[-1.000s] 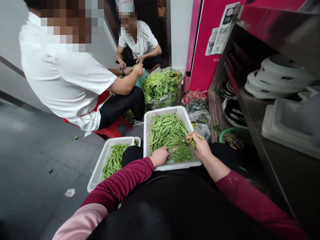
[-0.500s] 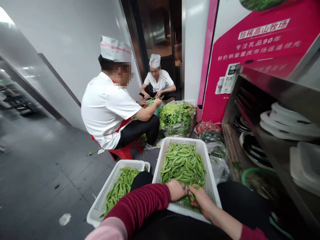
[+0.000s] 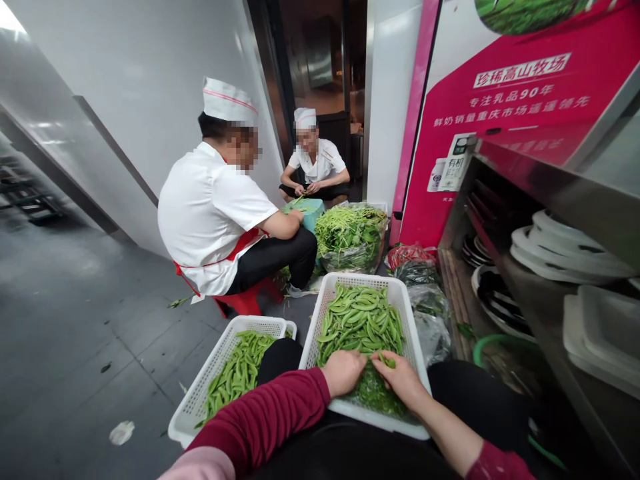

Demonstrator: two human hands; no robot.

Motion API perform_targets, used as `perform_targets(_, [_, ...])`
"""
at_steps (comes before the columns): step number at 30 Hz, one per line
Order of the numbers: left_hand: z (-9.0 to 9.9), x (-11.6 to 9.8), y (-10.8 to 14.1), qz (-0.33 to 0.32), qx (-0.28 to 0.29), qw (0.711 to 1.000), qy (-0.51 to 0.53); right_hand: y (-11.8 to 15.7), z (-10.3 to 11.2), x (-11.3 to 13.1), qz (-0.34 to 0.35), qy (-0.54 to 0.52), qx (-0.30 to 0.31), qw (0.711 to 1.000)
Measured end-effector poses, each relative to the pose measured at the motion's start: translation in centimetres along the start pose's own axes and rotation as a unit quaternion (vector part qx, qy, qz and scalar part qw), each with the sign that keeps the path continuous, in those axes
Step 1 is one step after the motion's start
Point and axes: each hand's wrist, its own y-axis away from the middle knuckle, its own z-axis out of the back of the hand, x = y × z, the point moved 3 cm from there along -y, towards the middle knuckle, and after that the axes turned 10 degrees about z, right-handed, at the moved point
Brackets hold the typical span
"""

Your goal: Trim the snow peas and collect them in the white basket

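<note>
A white plastic basket sits in front of me, holding a heap of green pea pods. In its near part lies a darker green pile of small trimmings. My left hand is closed over the basket, its fingertips turned away, so what it pinches is hidden. Close beside it, my right hand pinches a green pea pod between thumb and fingers. To the left stands a second white basket with more pea pods.
A co-worker sits on a red stool; another person crouches behind a teal container. A bag of leafy greens stands beyond my basket. At right are plastic bags and a metal shelf with plates.
My hands have drawn slightly apart and left a little, uncovering more trimmings. The seated co-worker's hands have lowered toward the teal container. The view has shifted slightly.
</note>
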Motion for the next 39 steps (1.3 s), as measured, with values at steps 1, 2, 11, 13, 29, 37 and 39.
perform_targets(1, [-0.8, -0.1, 0.0, -0.015, 0.033, 0.999, -0.015, 0.1, -0.1, 0.1, 0.004, 0.006, 0.004, 1.0])
perform_targets(2, [-1.5, -0.2, -0.1, -0.028, 0.064, 0.997, -0.03, 0.2, -0.1, 0.2, 0.009, 0.012, 0.006, 1.0])
perform_targets(11, [-2.0, -0.5, -0.4, -0.019, 0.062, 0.997, -0.036, -0.9, 1.7, 1.0, 0.191, 0.148, 0.025, 0.97])
perform_targets(13, [-1.2, -0.6, 0.0, 0.028, 0.025, 0.999, -0.011, -1.5, 1.9, 0.8, 0.202, 0.171, 0.037, 0.964])
perform_targets(29, [2.6, -1.6, 0.5, 0.262, 0.027, 0.73, 0.63, 1.9, -0.3, 3.1, 0.215, 0.228, -0.019, 0.95])
perform_targets(37, [4.0, -2.4, 3.0, 0.142, 0.123, 0.785, 0.59, 4.0, 1.4, 4.2, 0.221, 0.265, 0.039, 0.938])
perform_targets(39, [4.8, -2.0, 3.7, 0.108, 0.13, 0.82, 0.546, 3.9, 1.5, 4.8, 0.227, 0.273, 0.069, 0.932])
